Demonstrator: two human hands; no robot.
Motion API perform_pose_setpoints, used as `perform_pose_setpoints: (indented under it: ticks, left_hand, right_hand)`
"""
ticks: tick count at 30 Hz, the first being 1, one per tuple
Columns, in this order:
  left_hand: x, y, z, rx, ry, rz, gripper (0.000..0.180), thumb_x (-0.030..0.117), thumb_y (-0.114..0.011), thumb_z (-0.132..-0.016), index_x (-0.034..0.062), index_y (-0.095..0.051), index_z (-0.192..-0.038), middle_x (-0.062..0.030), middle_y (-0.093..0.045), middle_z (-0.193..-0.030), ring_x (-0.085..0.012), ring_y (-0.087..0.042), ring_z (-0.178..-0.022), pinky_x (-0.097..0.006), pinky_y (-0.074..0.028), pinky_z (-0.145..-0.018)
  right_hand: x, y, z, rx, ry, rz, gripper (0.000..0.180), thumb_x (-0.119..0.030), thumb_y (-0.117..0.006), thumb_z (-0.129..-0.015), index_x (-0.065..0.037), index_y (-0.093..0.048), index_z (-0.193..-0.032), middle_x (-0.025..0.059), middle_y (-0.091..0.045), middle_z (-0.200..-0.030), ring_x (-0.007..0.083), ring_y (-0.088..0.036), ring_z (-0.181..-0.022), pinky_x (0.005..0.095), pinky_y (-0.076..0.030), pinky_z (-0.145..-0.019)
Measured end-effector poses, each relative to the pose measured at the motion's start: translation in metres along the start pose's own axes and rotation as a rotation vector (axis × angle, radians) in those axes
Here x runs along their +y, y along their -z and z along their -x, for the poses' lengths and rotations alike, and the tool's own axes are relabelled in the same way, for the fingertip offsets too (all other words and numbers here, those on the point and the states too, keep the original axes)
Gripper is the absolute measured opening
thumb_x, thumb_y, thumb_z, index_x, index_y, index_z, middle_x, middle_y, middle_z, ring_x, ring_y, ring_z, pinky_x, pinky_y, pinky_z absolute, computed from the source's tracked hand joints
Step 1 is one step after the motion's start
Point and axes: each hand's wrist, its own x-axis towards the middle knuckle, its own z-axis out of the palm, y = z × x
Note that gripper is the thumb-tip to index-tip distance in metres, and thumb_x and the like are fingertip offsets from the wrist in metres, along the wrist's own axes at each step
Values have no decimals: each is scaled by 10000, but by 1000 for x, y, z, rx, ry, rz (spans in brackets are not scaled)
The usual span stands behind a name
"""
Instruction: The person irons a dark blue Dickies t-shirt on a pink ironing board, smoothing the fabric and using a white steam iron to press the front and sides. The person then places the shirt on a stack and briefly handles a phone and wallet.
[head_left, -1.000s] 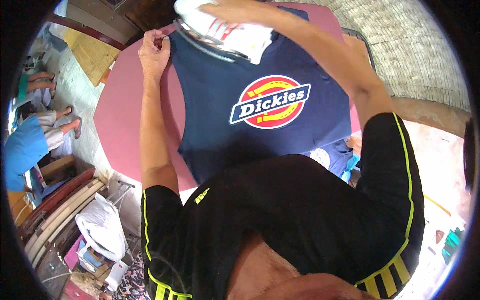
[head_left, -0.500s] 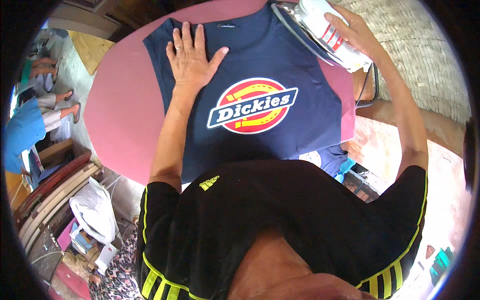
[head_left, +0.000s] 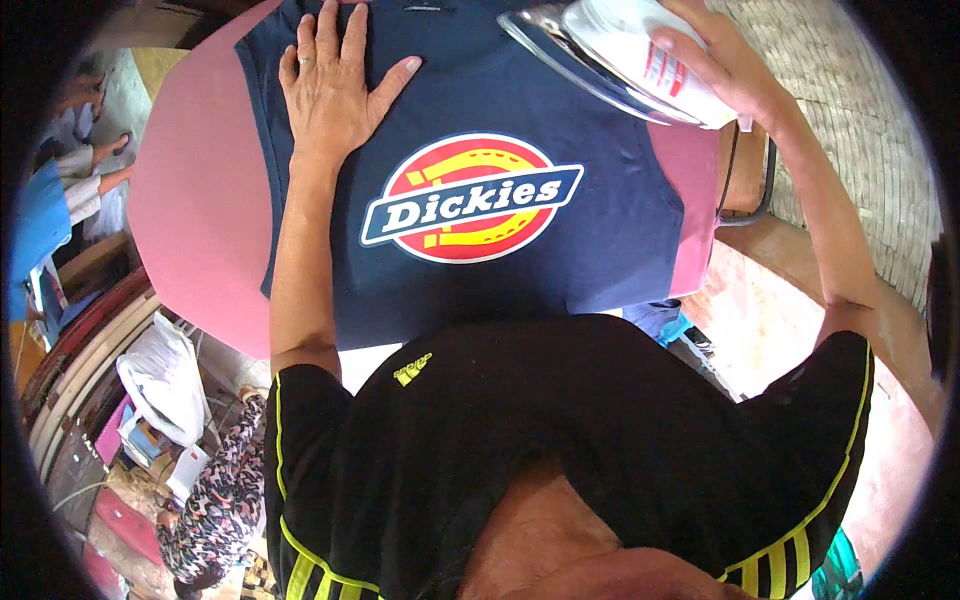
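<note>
A navy T-shirt [head_left: 560, 110] with a round red and yellow emblem lies spread on a pink ironing board [head_left: 190, 220]. My left hand [head_left: 335, 85] rests flat, fingers apart, on the shirt's upper chest to the left of the emblem. My right hand [head_left: 715, 60] grips a white iron [head_left: 620, 50] by its top. The iron is tilted, its shiny soleplate facing down-left over the shirt's right shoulder; whether it touches the cloth I cannot tell.
A dark cord [head_left: 750, 190] hangs off the board's right side near a brick wall [head_left: 860, 150]. On the left, a person in blue [head_left: 35, 220] sits low. A white plastic bag [head_left: 165, 380], stacked boards and patterned cloth [head_left: 215, 500] lie on the floor at the lower left.
My left hand came off the shirt's collar edge and now lies flat on the chest. The iron has swung from the shirt's top middle to the upper right.
</note>
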Motion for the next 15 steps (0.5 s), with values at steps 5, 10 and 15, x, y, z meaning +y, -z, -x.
perform_pose_setpoints:
  ticks: [5,10,15]
  left_hand:
    - [0,2,-1,-156,75,97,794,525,-576,-907,59,-342,-1505,-190,-262,-1588,-398,-243,-1458,-533,-200,-1160]
    - [-21,-8,4,-72,207,-40,811,530,-551,-929,17,-308,-1508,-218,-280,-1574,-398,-261,-1454,-527,-219,-1157]
    - [-38,-19,7,-65,266,-78,843,569,-498,-950,-36,-289,-1498,-231,-297,-1564,-393,-251,-1462,-520,-227,-1156]
  right_hand:
    - [-9,-6,-9,-88,312,149,299,-306,-657,-924,-28,-562,-984,178,-591,-813,392,-627,-764,431,-489,-671]
    - [-60,-20,-36,-90,404,240,276,-272,-702,-887,-34,-577,-949,210,-645,-853,406,-660,-826,448,-494,-677]
    - [-54,-19,-30,-108,390,209,275,-256,-713,-881,-25,-575,-936,191,-645,-823,389,-671,-763,442,-493,-626]
